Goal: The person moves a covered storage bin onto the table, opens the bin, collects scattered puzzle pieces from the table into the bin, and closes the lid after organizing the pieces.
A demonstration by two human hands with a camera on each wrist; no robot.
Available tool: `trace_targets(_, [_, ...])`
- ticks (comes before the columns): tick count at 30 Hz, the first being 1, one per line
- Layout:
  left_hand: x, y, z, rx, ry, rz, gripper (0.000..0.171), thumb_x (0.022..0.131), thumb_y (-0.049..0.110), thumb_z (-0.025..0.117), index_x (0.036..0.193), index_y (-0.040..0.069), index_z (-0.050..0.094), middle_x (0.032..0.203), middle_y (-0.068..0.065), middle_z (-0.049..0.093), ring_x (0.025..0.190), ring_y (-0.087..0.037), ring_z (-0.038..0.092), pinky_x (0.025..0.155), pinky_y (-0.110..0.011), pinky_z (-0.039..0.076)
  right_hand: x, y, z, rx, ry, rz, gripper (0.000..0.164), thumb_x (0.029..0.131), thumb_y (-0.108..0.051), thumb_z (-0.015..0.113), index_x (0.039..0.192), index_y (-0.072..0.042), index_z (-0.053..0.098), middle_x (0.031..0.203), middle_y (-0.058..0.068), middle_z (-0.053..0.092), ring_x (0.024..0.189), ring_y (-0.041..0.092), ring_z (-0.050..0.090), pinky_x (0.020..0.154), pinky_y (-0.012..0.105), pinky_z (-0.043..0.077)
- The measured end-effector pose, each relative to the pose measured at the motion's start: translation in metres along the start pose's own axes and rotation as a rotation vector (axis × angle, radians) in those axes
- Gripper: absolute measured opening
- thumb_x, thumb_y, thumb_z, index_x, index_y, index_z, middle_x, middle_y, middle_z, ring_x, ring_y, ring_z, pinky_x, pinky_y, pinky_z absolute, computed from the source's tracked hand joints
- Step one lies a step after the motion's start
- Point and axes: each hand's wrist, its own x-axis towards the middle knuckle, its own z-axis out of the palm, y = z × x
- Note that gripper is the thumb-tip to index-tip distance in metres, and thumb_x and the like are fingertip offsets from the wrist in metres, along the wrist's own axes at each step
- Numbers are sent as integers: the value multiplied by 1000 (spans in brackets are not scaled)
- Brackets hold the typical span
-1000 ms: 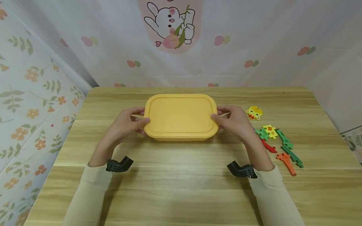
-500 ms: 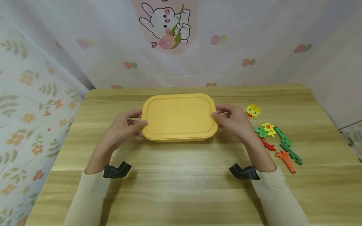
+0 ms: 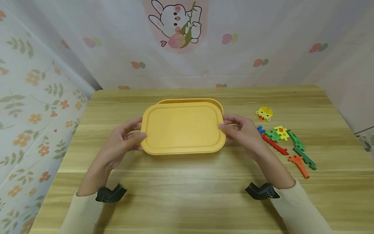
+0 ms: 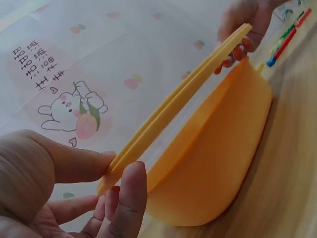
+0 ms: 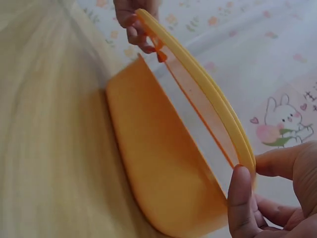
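Observation:
A yellow rounded-rectangle lid (image 3: 183, 128) is raised above a yellow plastic box (image 4: 213, 163), and both wrist views show a gap between the two. My left hand (image 3: 124, 139) pinches the lid's left end, thumb on top and fingers underneath. At the opposite end my right hand (image 3: 243, 131) grips the lid the same way. In the head view the lid covers most of the box; only its back rim shows. The box stands on the table, and its inside is mostly hidden.
Right of the box lie several puzzle pieces: a yellow animal face (image 3: 264, 113), a red strip (image 3: 275, 144), an orange piece (image 3: 299, 165), green, yellow and blue ones. A patterned curtain (image 3: 187, 71) hangs behind the wooden table (image 3: 187, 195).
The lid has come up off the box and moved toward me, carried by both hands. The box's back rim now shows behind it, and the blue piece has come into clear view.

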Motion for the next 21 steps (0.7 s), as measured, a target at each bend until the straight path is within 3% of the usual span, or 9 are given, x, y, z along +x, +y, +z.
trace_targets(5, [-9, -6, 3, -48, -3, -11, 66, 105, 13, 65, 164, 6, 34, 136, -7, 50, 92, -9, 72, 73, -27, 66, -12, 5, 2, 9, -2, 11, 53, 102, -28, 73, 146, -2, 57, 119, 5, 60, 86, 5, 68, 75, 24, 65])
trace_targets(13, [-24, -18, 10, -43, 43, -42, 58, 106, 15, 65, 157, 2, 41, 124, -1, 58, 91, -9, 69, 68, -31, 66, -29, 16, 4, -19, -18, 2, 49, 102, -28, 73, 144, -5, 59, 119, 8, 61, 84, 8, 70, 74, 29, 65])
trace_targets(21, [-48, -28, 15, -13, 34, 7, 58, 105, 11, 65, 155, -2, 40, 122, -4, 61, 89, -11, 74, 66, -36, 67, -50, 26, 8, -18, -40, -40, 48, 103, -23, 72, 144, -3, 58, 117, 9, 62, 85, 10, 70, 72, 30, 66])
